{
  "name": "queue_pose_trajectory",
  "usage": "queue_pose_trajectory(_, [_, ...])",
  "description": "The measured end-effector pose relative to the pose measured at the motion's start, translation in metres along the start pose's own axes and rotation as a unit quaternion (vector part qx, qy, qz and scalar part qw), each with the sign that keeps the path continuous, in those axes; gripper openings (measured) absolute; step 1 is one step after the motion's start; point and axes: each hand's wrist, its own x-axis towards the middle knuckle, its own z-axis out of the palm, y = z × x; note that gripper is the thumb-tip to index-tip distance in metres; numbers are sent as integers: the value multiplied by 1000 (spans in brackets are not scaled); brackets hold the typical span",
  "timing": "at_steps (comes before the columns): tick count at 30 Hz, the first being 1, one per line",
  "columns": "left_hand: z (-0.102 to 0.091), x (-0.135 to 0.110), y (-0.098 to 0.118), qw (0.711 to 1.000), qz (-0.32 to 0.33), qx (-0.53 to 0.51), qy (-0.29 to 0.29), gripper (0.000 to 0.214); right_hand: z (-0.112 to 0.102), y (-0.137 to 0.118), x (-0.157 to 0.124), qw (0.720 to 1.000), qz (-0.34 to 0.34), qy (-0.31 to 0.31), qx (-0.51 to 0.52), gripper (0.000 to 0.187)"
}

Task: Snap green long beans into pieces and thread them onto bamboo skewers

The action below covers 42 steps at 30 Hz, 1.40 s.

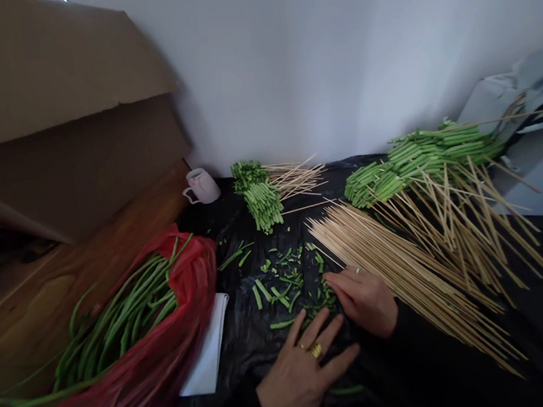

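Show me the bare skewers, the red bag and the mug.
Bare skewers [407, 272]: head view, midway along the bundle.
Red bag [157, 362]: head view, on its outer side, below the long green beans.
Mug [203, 186]: head view, on its outer wall.

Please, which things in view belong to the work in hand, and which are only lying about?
Likely part of the work:
cut pieces by the left hand and right hand
sticks
skewered greens
beans
red bag

Probably just lying about:
mug
cardboard box
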Motion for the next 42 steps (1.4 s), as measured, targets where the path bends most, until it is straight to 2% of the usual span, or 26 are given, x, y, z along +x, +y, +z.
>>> queue_pose_trajectory(3, [-1,7,-6,998,-43,-4,41,77,-1,1,-1,1000,5,4,-2,23])
queue_pose_trajectory(7, [-13,9,-15,978,-145,-55,136,32,-2,1,0,1000,6,-8,4,23])
queue_pose_trajectory(9, [-17,7,-14,973,-163,-96,129,18,-2,1,0,1000,7,-10,4,23])
queue_pose_trajectory(11, [-17,5,-9,978,-148,-119,80,8,-1,1,0,1000,6,-9,2,24])
queue_pose_trajectory(14, [-14,6,-1,985,-122,-118,13,12,-1,0,0,1000,5,-7,-1,24])
queue_pose_trajectory(18, [-15,12,3,988,-118,-101,1,6,-1,0,1,1000,7,0,1,24])
queue_pose_trajectory(20, [-20,16,-2,986,-131,-101,31,5,-1,0,1,1000,8,2,0,24])
queue_pose_trajectory(25, [-39,16,-30,960,-202,-100,164,2,0,0,0,1000,6,5,0,23])
queue_pose_trajectory(27, [-46,8,-39,948,-248,-83,182,9,0,0,0,1000,11,5,0,24])
queue_pose_trajectory(29, [-51,-5,-42,944,-287,-84,142,21,0,0,0,1000,15,2,-1,24])
queue_pose_trajectory(30, [-51,-12,-41,948,-289,-98,92,24,0,-1,0,1000,16,2,-4,25])
queue_pose_trajectory(32, [-50,-25,-36,955,-265,-132,-17,21,1,-1,0,1000,14,0,-9,26])
queue_pose_trajectory(34, [-45,-33,-30,955,-251,-139,-73,15,1,-1,-1,1000,9,-6,-11,26])
queue_pose_trajectory(36, [-42,-35,-24,956,-252,-131,-75,9,2,-1,-2,1000,7,-9,-8,26])
queue_pose_trajectory(38, [-45,-34,-21,958,-253,-122,-49,9,3,0,-3,1000,8,-5,-1,25])
queue_pose_trajectory(42, [-74,-45,-26,958,-255,-130,13,16,3,2,-5,1000,8,4,7,23])
